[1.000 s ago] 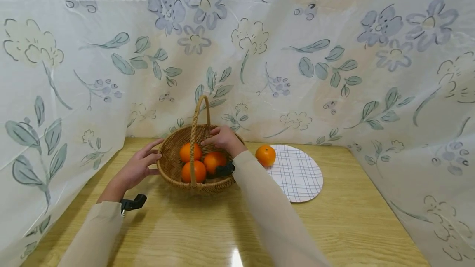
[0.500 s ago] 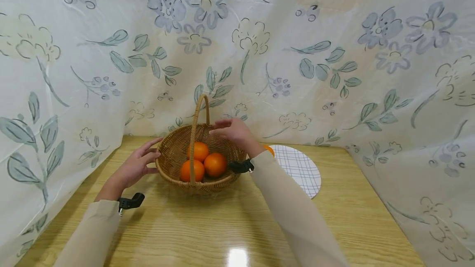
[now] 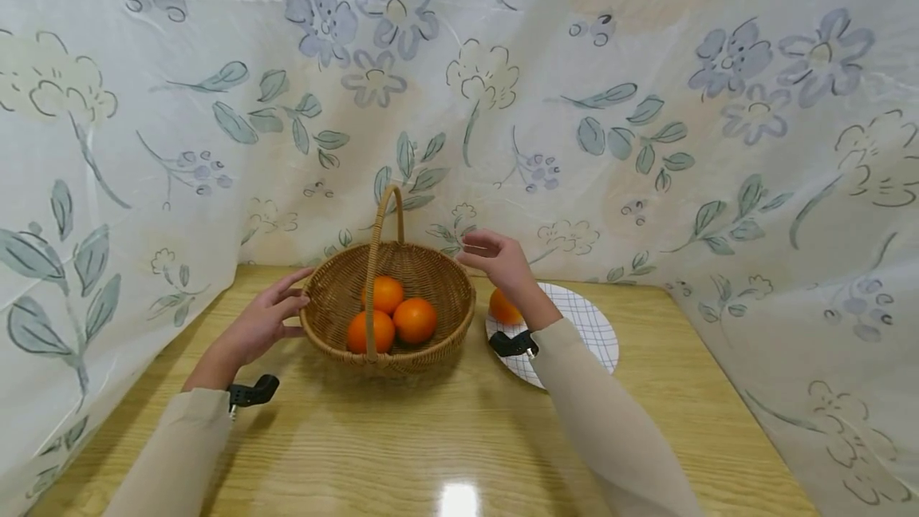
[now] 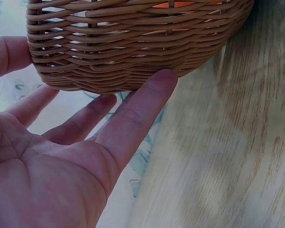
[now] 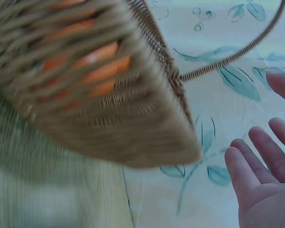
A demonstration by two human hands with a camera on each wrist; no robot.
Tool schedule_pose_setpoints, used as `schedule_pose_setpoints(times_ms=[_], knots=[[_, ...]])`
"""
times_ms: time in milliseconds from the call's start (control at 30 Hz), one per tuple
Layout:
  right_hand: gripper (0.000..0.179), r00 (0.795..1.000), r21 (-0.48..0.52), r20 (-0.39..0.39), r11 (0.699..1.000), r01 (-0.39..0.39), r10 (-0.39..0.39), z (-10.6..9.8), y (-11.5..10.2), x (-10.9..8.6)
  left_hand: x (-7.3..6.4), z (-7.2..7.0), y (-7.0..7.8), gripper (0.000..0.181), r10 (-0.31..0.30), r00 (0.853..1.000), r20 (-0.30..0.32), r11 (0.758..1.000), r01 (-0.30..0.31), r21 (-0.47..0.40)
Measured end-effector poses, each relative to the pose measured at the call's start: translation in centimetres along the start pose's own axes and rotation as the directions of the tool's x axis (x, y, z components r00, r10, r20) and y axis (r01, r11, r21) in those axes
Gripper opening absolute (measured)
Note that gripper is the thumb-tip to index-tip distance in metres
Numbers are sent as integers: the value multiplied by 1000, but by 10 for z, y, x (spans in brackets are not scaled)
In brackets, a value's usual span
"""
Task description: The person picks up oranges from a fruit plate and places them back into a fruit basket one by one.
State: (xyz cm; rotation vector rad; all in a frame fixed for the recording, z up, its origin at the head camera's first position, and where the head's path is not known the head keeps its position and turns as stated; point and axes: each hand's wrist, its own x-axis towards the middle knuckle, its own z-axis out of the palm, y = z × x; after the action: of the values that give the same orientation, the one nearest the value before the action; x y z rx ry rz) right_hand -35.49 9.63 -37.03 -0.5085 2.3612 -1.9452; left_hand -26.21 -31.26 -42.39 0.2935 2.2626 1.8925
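A brown wicker basket with a tall arched handle stands on the table, holding several oranges. My left hand rests its fingertips against the basket's left side; in the left wrist view, relaxed fingers touch the woven wall. My right hand hovers right of the basket rim with loosely bent fingers, holding nothing. In the right wrist view those fingers are apart from the basket. Another orange sits at the left part of a white checked plate, partly hidden by the right wrist.
The wooden table reaches back to a floral curtain, which also hangs at both sides. Black wrist mounts are worn on both arms. The basket handle rises above the oranges.
My right hand has come out of the basket and moved right, over toward the plate. The oranges in the basket have shifted a little. My left hand has stayed at the basket's side.
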Motion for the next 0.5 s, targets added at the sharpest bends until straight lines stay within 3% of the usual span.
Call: schedule_pose_setpoints(times_ms=[300,500], knots=[[47,991,-3,-135,1000,27,-28,-32,30,-25,0,2,0,66,1,1000,4,1000,-1,-1],[49,967,25,-249,998,65,-57,-41,53,-36,-1,1,1,66,7,1000,1,1000,-7,-4]])
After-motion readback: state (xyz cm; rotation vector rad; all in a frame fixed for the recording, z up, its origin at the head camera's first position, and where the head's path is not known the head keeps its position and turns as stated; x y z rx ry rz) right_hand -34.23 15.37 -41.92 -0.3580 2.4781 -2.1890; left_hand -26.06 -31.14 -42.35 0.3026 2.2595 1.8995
